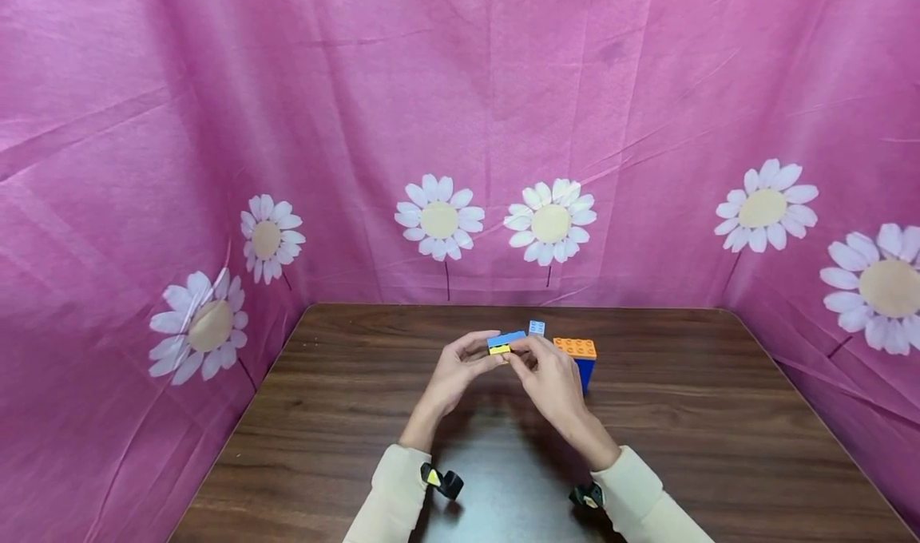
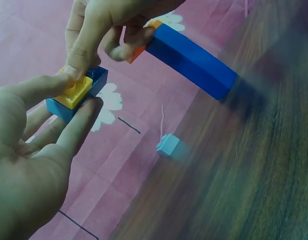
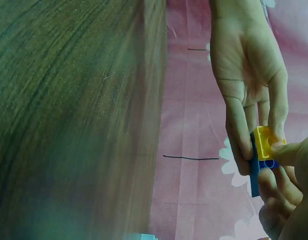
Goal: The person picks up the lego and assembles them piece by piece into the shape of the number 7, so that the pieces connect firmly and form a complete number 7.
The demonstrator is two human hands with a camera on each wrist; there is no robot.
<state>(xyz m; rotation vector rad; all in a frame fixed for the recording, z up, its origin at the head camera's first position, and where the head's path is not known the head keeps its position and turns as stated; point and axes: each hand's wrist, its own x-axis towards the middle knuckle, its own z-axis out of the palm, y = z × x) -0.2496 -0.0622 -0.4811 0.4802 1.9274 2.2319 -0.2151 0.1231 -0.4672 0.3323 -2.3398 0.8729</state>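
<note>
Above the table, both hands meet at a long blue toy building brick with a smaller yellow brick against its hollow-looking side. My left hand grips the blue brick between thumb and fingers, palm turned up in the left wrist view. From the other side, my right hand pinches the yellow brick, its other fingers by the blue brick's end. Whether the two bricks are fully joined I cannot tell; fingertips cover part of them.
Just behind the right hand stands a tall dark blue block topped by an orange studded brick. A small light blue brick sits farther back on the wooden table. Pink cloth with printed daisies surrounds the table's back and sides.
</note>
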